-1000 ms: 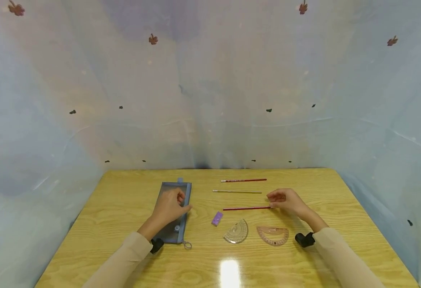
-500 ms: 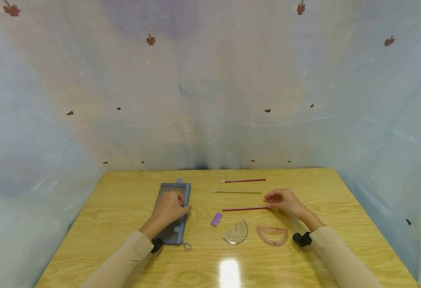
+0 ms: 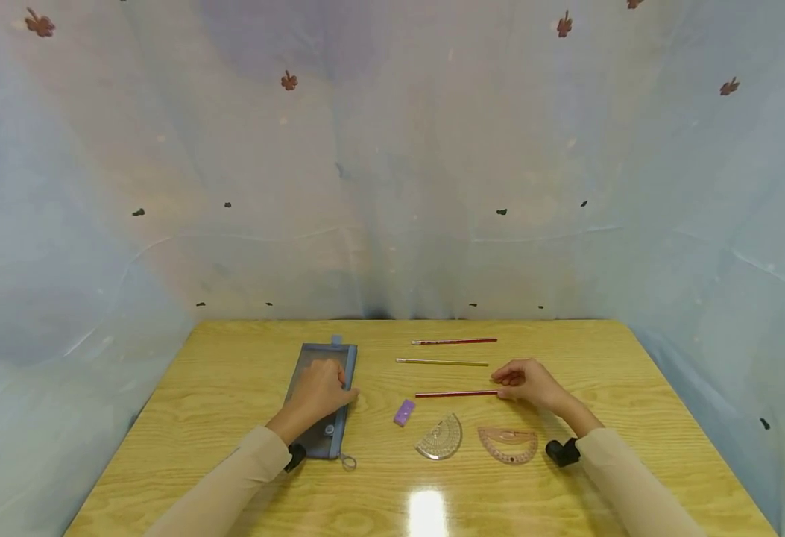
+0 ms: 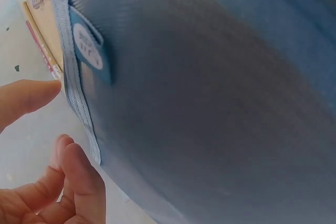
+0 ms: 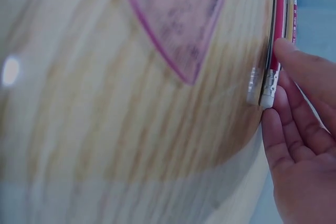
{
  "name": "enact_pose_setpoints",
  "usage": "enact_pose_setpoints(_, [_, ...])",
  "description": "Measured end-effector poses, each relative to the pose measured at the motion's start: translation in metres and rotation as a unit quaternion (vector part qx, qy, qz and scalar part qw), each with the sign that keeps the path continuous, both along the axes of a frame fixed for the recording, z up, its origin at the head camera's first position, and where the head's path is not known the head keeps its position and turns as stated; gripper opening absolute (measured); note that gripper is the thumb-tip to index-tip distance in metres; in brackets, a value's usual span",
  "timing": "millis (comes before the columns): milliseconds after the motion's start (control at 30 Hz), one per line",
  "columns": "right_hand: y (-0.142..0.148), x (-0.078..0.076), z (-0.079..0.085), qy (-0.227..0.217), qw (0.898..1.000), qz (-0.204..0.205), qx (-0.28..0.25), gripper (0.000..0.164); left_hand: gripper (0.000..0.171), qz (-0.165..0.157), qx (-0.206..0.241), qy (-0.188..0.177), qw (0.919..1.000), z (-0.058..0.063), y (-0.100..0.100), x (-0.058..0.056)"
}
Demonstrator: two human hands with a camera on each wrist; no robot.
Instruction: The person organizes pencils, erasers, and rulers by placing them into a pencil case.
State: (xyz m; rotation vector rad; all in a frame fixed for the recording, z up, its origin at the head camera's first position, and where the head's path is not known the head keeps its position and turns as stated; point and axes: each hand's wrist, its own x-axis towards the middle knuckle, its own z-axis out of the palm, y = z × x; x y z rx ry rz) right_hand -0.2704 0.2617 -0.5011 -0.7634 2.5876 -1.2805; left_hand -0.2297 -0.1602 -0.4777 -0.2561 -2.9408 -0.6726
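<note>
My left hand (image 3: pixel 317 389) hovers over a blue-grey mesh zip pouch (image 3: pixel 325 440) on the left of the table, fingers loosely bent, nothing between them. In the left wrist view the thumb (image 4: pixel 39 98) and bent fingertips (image 4: pixel 79 169) stand apart beside the pouch's zipped edge (image 4: pixel 76 90). My right hand (image 3: pixel 529 386) pinches the eraser-tipped right end of a dark red pencil (image 3: pixel 455 394), which lies crosswise on the table. The right wrist view shows the thumb on this pencil (image 5: pixel 279 40) just above its metal band, other fingers curled at the white eraser (image 5: pixel 267 100).
Behind it lie a yellow pencil (image 3: pixel 442 362) and another red pencil (image 3: pixel 455 341). Nearer me are a purple eraser (image 3: pixel 404 412), a clear protractor (image 3: pixel 440 438) and a pinkish protractor (image 3: pixel 508 446). A pale curtain (image 3: pixel 392 186) hangs behind the wooden table (image 3: pixel 231 350).
The right hand has slid slightly left, its fingertips coming onto the end of the red pencil. The left hand stays over the pouch. The head view has tilted slightly.
</note>
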Motion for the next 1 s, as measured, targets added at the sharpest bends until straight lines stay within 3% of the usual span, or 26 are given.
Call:
enact_pose_setpoints(567, [-0.0005,0.0020,-0.0042,0.059,0.998,0.032,0.021,0.016,0.040,-0.010,-0.003,0.007,0.9999,-0.0001,0.0013,0.0019])
enact_pose_setpoints(1000, [0.0027,0.0006,-0.0016,0.035,0.998,0.050,0.005,0.011,0.051,-0.013,0.004,0.004,0.9999,-0.0041,0.0015,0.0000])
